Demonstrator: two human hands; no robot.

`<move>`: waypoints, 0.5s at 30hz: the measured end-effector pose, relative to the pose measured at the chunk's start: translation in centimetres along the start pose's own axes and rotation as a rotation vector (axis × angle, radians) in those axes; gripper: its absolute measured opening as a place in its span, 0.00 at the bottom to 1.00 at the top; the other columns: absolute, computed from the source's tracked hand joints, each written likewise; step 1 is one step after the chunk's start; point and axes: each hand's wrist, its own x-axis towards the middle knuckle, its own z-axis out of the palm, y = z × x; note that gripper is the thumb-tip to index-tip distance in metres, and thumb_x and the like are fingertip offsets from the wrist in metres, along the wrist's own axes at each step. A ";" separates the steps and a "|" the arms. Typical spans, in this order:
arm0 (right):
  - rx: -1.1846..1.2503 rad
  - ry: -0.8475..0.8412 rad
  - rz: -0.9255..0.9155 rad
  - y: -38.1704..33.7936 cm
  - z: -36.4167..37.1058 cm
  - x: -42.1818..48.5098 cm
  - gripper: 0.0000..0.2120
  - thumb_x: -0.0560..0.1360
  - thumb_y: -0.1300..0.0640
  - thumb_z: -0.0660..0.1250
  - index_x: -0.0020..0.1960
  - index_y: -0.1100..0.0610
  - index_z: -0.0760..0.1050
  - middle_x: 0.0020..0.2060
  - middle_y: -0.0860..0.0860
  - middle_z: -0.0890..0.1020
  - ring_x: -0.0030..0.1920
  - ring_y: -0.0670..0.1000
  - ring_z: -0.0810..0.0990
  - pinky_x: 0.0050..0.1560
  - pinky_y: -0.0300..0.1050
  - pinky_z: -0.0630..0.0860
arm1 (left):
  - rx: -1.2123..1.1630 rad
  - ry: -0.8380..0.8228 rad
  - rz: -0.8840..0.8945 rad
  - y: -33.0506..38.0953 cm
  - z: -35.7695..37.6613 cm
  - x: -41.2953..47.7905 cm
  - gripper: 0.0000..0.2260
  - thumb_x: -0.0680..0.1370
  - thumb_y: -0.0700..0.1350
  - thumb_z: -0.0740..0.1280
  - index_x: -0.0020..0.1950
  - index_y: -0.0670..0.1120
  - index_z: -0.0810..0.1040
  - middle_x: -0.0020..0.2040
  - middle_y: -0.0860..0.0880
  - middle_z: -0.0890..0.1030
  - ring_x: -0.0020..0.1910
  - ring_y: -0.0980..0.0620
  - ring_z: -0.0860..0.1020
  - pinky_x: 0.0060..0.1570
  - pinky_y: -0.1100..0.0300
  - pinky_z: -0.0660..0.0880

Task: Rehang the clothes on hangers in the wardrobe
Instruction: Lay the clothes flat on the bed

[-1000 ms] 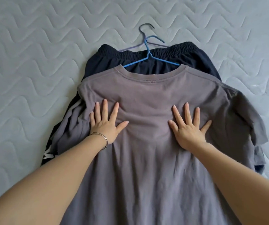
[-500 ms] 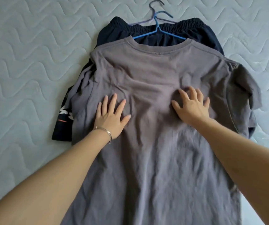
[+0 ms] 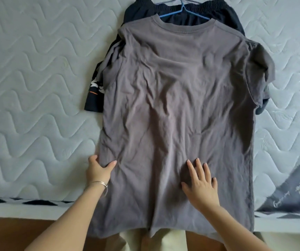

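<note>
A grey T-shirt [image 3: 178,98] lies flat on the mattress, its hem hanging over the front edge. Under it lie dark navy shorts [image 3: 190,8] and another dark garment with a white and orange print [image 3: 94,91]. A blue hanger [image 3: 181,10] rests on the shorts just above the shirt's collar, its hook cut off by the frame. My left hand [image 3: 98,169] pinches the shirt's left side edge between thumb and fingers. My right hand [image 3: 200,185] lies flat on the lower shirt with its fingers spread.
The quilted pale grey mattress [image 3: 36,87] fills the view. Its front edge [image 3: 27,205] runs across the bottom with a dark patterned border. A grey printed label [image 3: 294,189] sits at the right corner. Brown floor [image 3: 18,232] and my beige trousers [image 3: 163,241] show below.
Both hands slid down the shirt from its chest to near the hem. The left hand went from flat on the cloth to gripping the side edge. The camera view tilted down.
</note>
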 end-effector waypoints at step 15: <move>0.037 -0.024 0.115 -4.0 5.1 -5.9 0.39 0.74 0.51 0.63 0.76 0.49 0.43 0.76 0.48 0.47 0.76 0.53 0.47 0.68 0.54 0.65 | 0.279 -0.244 0.217 -8.6 -6.7 -0.5 0.14 0.79 0.45 0.61 0.35 0.43 0.64 0.34 0.43 0.72 0.41 0.40 0.73 0.39 0.54 0.63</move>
